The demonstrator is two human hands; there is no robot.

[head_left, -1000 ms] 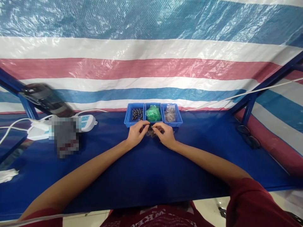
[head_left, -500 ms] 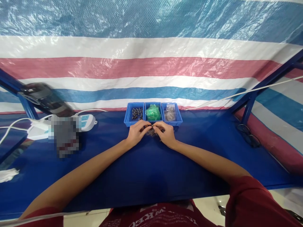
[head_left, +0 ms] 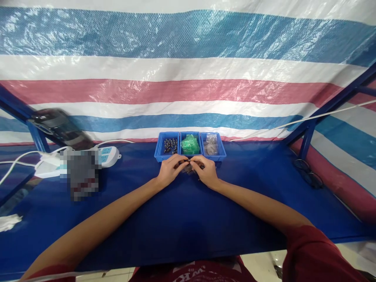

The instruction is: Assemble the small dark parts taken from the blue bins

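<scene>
My left hand (head_left: 171, 170) and my right hand (head_left: 206, 170) meet fingertip to fingertip just in front of three blue bins. Both are closed in a pinch around something small and dark, too small to name. Under and between the fingers lies a clear plastic bag (head_left: 186, 169) with small brownish pieces near it, partly hidden by my hands. The left bin (head_left: 159, 150) holds several small dark metallic parts (head_left: 170, 145). In the middle bin sits a green plastic bag (head_left: 190, 144). Clear plastic bags (head_left: 211, 144) fill part of the right bin (head_left: 222, 150).
On the left are a white power strip (head_left: 109, 156), cables, a blurred-out dark object (head_left: 82, 172) and a dark bottle (head_left: 60, 127). White cloth or tissue (head_left: 9, 222) lies at the left edge. Glasses (head_left: 308, 173) rest at the right. Striped sheeting backs the blue table (head_left: 188, 211).
The view has tilted slightly, so the scene sits a little lower. My hands stay together at the same spot, with only slight finger movement.
</scene>
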